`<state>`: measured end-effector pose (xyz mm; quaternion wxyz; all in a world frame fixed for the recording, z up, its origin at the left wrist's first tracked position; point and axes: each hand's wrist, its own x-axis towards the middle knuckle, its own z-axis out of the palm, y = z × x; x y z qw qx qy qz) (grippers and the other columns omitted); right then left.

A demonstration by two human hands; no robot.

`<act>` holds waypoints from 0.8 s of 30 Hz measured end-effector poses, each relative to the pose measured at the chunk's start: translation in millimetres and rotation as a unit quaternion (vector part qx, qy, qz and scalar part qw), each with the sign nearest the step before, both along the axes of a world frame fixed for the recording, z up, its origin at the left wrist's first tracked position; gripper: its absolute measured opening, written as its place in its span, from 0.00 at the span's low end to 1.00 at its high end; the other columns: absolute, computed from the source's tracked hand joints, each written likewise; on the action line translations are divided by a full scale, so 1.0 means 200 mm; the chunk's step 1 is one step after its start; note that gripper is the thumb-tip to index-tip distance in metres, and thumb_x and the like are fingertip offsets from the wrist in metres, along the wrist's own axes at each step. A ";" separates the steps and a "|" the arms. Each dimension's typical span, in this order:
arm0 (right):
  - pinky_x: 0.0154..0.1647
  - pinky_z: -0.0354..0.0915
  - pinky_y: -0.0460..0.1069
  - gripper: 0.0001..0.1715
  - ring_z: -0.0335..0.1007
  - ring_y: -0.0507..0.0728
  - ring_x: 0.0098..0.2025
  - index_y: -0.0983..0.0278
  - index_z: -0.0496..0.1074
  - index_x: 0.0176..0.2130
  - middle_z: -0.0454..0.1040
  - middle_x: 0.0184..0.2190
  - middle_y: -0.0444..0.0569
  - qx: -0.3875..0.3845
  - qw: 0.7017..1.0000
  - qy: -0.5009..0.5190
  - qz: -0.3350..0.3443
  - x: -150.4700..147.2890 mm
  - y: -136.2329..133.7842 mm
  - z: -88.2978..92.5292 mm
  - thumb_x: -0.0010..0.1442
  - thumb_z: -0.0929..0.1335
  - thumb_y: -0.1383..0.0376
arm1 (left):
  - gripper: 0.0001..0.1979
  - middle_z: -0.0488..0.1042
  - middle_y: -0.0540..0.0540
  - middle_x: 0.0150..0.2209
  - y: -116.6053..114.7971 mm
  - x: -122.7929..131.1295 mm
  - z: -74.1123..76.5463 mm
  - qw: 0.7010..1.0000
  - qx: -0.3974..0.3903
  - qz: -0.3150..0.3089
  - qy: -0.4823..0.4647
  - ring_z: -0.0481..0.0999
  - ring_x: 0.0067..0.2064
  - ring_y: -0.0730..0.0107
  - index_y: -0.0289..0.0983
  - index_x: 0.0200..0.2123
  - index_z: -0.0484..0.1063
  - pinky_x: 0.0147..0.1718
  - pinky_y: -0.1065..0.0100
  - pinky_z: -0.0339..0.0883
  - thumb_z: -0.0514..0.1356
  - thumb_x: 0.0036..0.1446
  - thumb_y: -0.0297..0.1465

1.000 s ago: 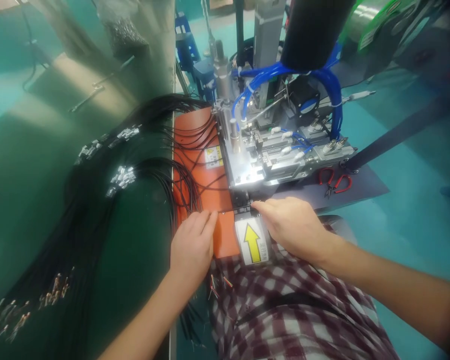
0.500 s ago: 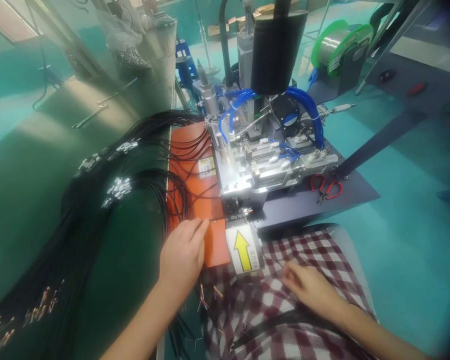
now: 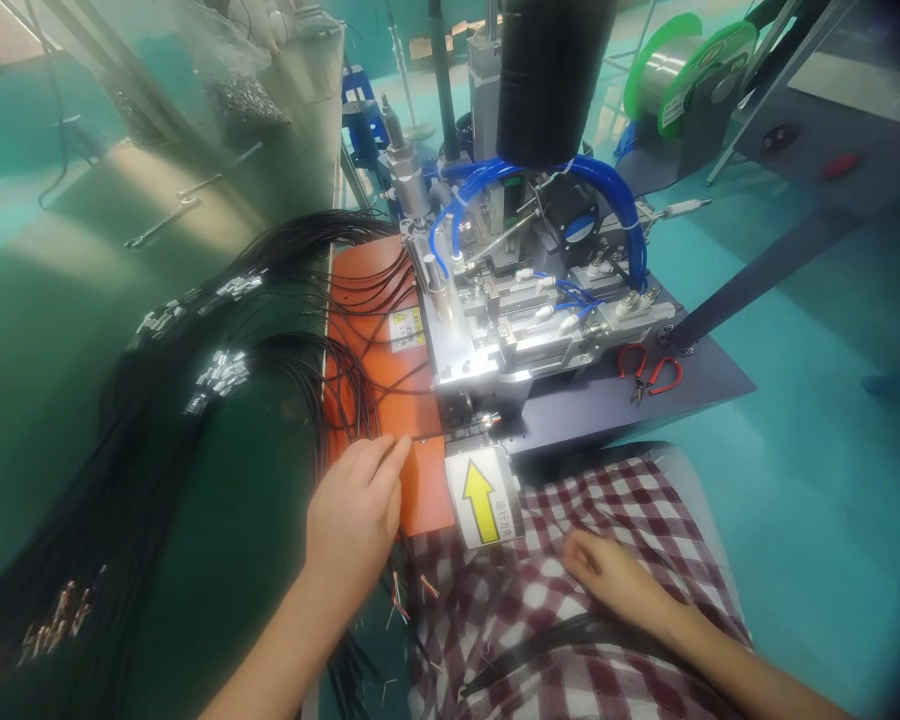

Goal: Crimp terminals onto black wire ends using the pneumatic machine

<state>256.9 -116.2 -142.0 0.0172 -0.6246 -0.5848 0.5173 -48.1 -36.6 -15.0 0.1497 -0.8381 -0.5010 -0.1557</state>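
My left hand [image 3: 354,513] lies on the front edge of an orange mat [image 3: 379,350], fingers together, pinning a thin black wire [image 3: 424,437] that runs right into the slot of a small metal machine [image 3: 510,320]. A yellow arrow label [image 3: 484,497] sits just right of that hand. My right hand [image 3: 616,582] rests on my checkered lap [image 3: 570,620], fingers loosely curled, and nothing shows in it. Black wires with metal connectors [image 3: 217,370] fan out to the left over the green bench.
Blue air hoses [image 3: 615,215] loop over the machine under a black cylinder [image 3: 551,75]. Red-handled cutters [image 3: 649,375] lie on the dark base plate at right. A green wire spool [image 3: 664,70] stands behind. Wire ends with bare tips [image 3: 45,615] lie at lower left.
My right hand has left the machine's slot and dropped onto my lap. The left hand stays on the mat holding the wire. The view has tilted up slightly.
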 end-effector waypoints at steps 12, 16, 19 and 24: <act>0.29 0.57 0.47 0.08 0.66 0.55 0.28 0.60 0.61 0.28 0.70 0.25 0.44 -0.011 1.000 0.003 -0.016 0.00 0.00 0.02 0.59 0.61 0.63 | 0.15 0.77 0.39 0.43 0.00 0.00 0.01 1.000 0.002 -0.005 -0.002 0.74 0.43 0.56 0.29 0.47 0.74 0.40 0.59 0.71 0.53 0.59 0.20; 0.29 0.58 0.47 0.08 0.66 0.55 0.28 0.60 0.61 0.28 0.69 0.24 0.44 -0.010 1.000 0.004 -0.019 0.00 0.00 0.00 0.59 0.61 0.63 | 0.15 0.77 0.39 0.44 0.00 -0.01 0.00 1.000 -0.002 -0.001 -0.001 0.73 0.44 0.56 0.29 0.48 0.73 0.41 0.59 0.71 0.53 0.59 0.21; 0.29 0.58 0.46 0.08 0.65 0.55 0.28 0.60 0.61 0.28 0.68 0.24 0.43 -0.009 1.000 0.003 -0.017 0.00 0.00 0.00 0.59 0.61 0.63 | 0.15 0.76 0.39 0.44 0.00 -0.01 0.00 1.000 -0.007 0.002 0.000 0.73 0.44 0.57 0.30 0.48 0.73 0.42 0.60 0.71 0.53 0.60 0.21; 0.30 0.58 0.46 0.08 0.65 0.54 0.27 0.60 0.61 0.28 0.68 0.24 0.43 -0.005 1.000 0.005 -0.015 0.01 0.00 0.00 0.59 0.61 0.63 | 0.15 0.76 0.39 0.44 -0.02 -0.01 0.00 1.000 -0.003 0.007 -0.001 0.73 0.45 0.57 0.31 0.48 0.73 0.42 0.60 0.71 0.52 0.60 0.21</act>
